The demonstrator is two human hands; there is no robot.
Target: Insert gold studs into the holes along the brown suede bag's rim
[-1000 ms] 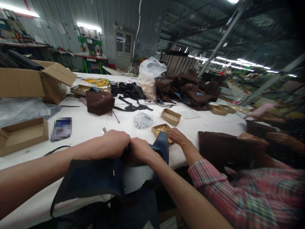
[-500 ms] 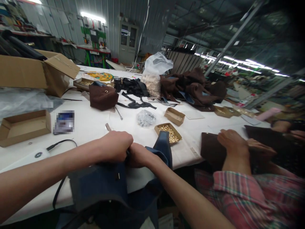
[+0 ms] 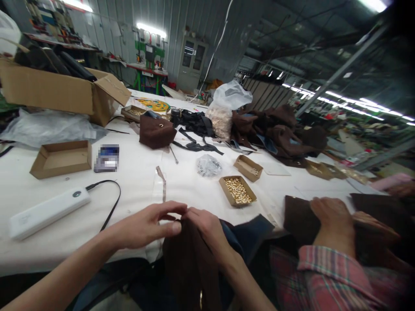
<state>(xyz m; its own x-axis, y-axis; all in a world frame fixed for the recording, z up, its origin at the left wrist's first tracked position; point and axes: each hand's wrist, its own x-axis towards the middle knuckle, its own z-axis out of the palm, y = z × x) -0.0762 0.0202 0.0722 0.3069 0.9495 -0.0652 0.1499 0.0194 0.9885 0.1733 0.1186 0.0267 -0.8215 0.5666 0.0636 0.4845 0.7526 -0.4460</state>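
Brown fabric (image 3: 191, 261) sits pinched in the right hand (image 3: 209, 229); I'd steady its edge using the left hand (image 3: 147, 226), loosely spread, seemingly empty, at nine o'clock.

I see brown cloth (image 3: 189, 263) with a matt face, and blue material (image 3: 256, 231) beside it that looks smooth. From here, the small gold pieces (image 3: 239, 191) read as glossy metal, their tray (image 3: 226, 192) as matt cardboard. The white device (image 3: 48, 212) looks like smooth plastic; the clear bag (image 3: 48, 127) is crinkled, shiny film. The plaid sleeve (image 3: 333, 265) is matt woven cloth.
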